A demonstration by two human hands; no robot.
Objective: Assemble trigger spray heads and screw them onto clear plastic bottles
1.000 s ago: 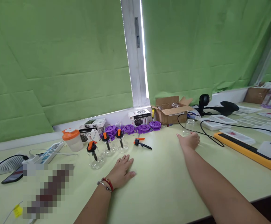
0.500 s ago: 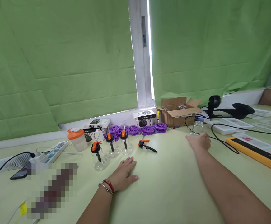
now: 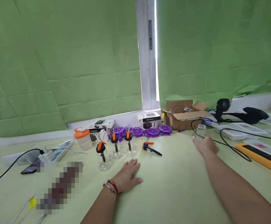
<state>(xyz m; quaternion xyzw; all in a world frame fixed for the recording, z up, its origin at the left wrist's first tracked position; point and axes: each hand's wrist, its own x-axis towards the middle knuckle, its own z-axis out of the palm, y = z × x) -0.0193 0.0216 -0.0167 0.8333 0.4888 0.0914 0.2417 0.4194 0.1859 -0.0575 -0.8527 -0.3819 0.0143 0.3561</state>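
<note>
My left hand [image 3: 128, 176] lies flat on the pale table with its fingers spread and nothing in it. Three glass jars stand beyond it with black-and-orange tops, the nearest jar [image 3: 104, 163] just to its left. My right hand [image 3: 206, 145] is closed around the lower part of a clear glass jar [image 3: 200, 130] at the right; some fingers are hidden behind the hand. Between the two hands, farther back, a loose black-and-orange top with a black tube [image 3: 152, 149] lies on its side.
Purple round parts [image 3: 137, 132] lie along the wall beside small boxes. An open cardboard box [image 3: 184, 120] stands behind the right hand. Black cables, an orange-and-black bar [image 3: 261, 158] and white trays are at the right. A shaker cup [image 3: 84, 140] and power strip [image 3: 64, 150] are at the left.
The whole view has shifted slightly, so things appear farther right. My left hand stays flat on the table, and my right hand stays at the glass jar.
</note>
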